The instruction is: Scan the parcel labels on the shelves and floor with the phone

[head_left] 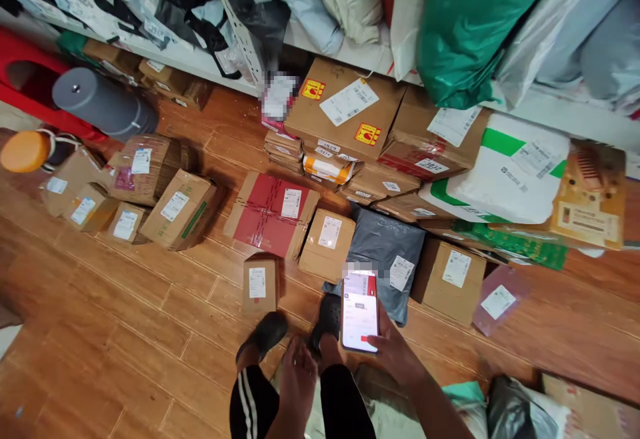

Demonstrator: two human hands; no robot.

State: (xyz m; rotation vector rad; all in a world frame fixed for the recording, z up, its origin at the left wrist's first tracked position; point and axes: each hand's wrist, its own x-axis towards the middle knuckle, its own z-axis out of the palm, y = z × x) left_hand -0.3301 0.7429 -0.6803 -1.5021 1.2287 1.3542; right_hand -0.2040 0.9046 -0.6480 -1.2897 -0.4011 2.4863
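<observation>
A lit smartphone (360,315) is held upright in my right hand (387,345), the thumb lying over the lower part of its screen. My left hand (299,372) hangs over my lap between the knees, fingers loosely bent and apart, with nothing visible in it. Beyond the phone lies a dark grey plastic parcel (377,242) with a white label. Left of that parcel are a small labelled carton (327,235) and a carton with a red top (273,215). A smaller box (260,283) stands in front of my dark shoes (267,335).
Stacked cartons (345,102) and a white-and-green package (505,172) stand under the shelf (540,115), which bears bagged parcels. More boxes (175,209), a grey bin (103,102) and a red stool (37,72) are at the left. Bags (515,409) lie at the lower right.
</observation>
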